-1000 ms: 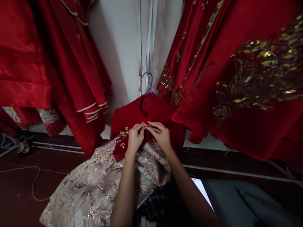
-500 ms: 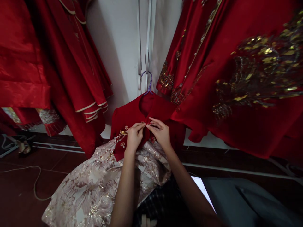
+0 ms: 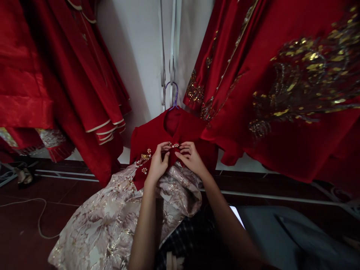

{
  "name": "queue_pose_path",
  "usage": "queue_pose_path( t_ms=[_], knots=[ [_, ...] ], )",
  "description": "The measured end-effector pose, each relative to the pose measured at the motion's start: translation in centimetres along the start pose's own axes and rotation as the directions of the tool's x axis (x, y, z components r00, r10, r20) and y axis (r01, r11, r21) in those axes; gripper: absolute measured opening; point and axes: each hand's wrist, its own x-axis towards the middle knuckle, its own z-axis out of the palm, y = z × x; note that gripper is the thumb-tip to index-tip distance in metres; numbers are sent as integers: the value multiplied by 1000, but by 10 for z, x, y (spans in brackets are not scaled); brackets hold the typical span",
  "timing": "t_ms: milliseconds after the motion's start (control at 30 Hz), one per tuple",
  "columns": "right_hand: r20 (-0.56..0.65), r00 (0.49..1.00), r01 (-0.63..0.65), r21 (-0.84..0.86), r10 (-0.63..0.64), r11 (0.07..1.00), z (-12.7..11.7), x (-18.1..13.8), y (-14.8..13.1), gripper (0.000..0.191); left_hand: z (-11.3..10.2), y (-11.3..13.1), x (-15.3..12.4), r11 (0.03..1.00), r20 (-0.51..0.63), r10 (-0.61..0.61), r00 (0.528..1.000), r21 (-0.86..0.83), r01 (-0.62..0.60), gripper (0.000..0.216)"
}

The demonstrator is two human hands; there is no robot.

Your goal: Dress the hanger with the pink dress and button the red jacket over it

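Observation:
A red jacket or dress top [image 3: 150, 129] hangs in front of me on a purple hanger [image 3: 176, 92]. Across its front, just below the neckline, sits a beaded flower-shaped fastening [image 3: 174, 145]. My left hand [image 3: 159, 164] rests to the left of the fastening, thumb and fingers apart, fingertips on the red cloth. On the other side my right hand [image 3: 192, 159] touches the cloth the same way, its thumb clear of its fingers. Gold and pearl decorations [image 3: 145, 156] lie left of my left hand. Pale floral brocade fabric [image 3: 104, 221] spreads below the jacket and under my forearms.
Red garments [image 3: 90, 93] hang close on the left. A red garment with gold sequins [image 3: 315, 63] hangs on the right. White rack rails [image 3: 275, 197] run low near the floor. A lit screen [image 3: 237, 216] lies by my right forearm, and a cable [image 3: 42, 217] crosses the floor.
My fingers, pinched together at the fastening before, have parted and drawn outward. The beaded fastening now shows between my hands. The view has shifted slightly.

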Motion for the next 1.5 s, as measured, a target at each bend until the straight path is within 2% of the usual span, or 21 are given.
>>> queue_pose_path(
  t_ms=[100, 167, 267, 333, 400, 500, 567, 667, 733, 833, 900, 1000, 1033, 1133, 1200, 1267, 1333, 1367, 1500],
  knots=[
    [194, 981, 10, -202, 30, 979, -19, -10, 5, 32, -13, 0, -5, 994, 27, -42, 999, 98, 39, 29],
    [253, 962, -10, -328, 98, 945, -23, -14, 12, 33, -21, 1, -10, 979, 93, -84, 992, 192, 65, 37],
    [200, 957, -81, -511, 210, 856, -17, -16, 24, 35, -31, 1, -18, 932, 213, -208, 955, 340, 127, 58],
    [160, 955, -111, -591, 250, 799, -11, -15, 31, 26, -38, -1, -22, 894, 259, -295, 920, 415, 170, 62],
    [163, 949, -107, -637, 269, 763, -9, -13, 33, 16, -45, -4, -24, 879, 299, -337, 893, 440, 184, 53],
    [206, 936, -84, -654, 285, 752, -21, -11, 33, 16, -55, -6, -24, 875, 341, -370, 864, 440, 202, 27],
    [212, 939, -81, -633, 272, 770, -37, -10, 30, 17, -61, -3, -24, 863, 342, -396, 852, 456, 218, 17],
    [134, 967, -101, -583, 218, 806, -63, -9, 23, 16, -68, 11, -23, 874, 368, -390, 844, 436, 214, 12],
    [41, 987, -110, -549, 158, 829, -79, -8, 14, 19, -71, 26, -22, 915, 407, -342, 847, 350, 201, 14],
    [-94, 995, -68, -461, 28, 885, -92, -9, -8, 23, -67, 45, -23, 967, 479, -256, 840, 123, 224, 16],
    [-179, 982, -9, -389, -66, 921, -94, -11, -29, 25, -54, 44, -22, 951, 562, -241, 791, -27, 309, 19],
    [-242, 965, 35, -268, -102, 963, -88, -19, -64, 24, -17, 19, -21, 874, 667, -292, 686, -106, 475, 31],
    [-214, 975, 12, -198, -55, 980, -84, -22, -75, 24, -3, 7, -21, 857, 641, -326, 695, -109, 503, 36],
    [-4, 988, -154, 68, 155, 986, -70, -30, -97, 27, 30, -23, -22, 885, 453, -326, 829, -163, 437, 55],
    [89, 971, -238, 213, 224, 948, -60, -32, -103, 28, 36, -29, -23, 920, 455, -252, 854, -160, 357, 80],
    [112, 967, -251, 302, 227, 920, -49, -32, -105, 32, 28, -24, -24, 935, 556, -171, 814, -169, 312, 100],
    [143, 969, -237, 343, 199, 909, -37, -31, -104, 36, 12, -13, -23, 935, 632, -115, 767, -191, 298, 108],
    [171, 969, -228, 355, 176, 907, -31, -30, -102, 38, 2, -6, -22, 936, 641, -98, 762, -202, 290, 109],
    [248, 966, -152, 328, 70, 932, -6, -30, -85, 46, -33, 18, -18, 938, 571, -59, 819, -250, 242, 100]
  ],
)
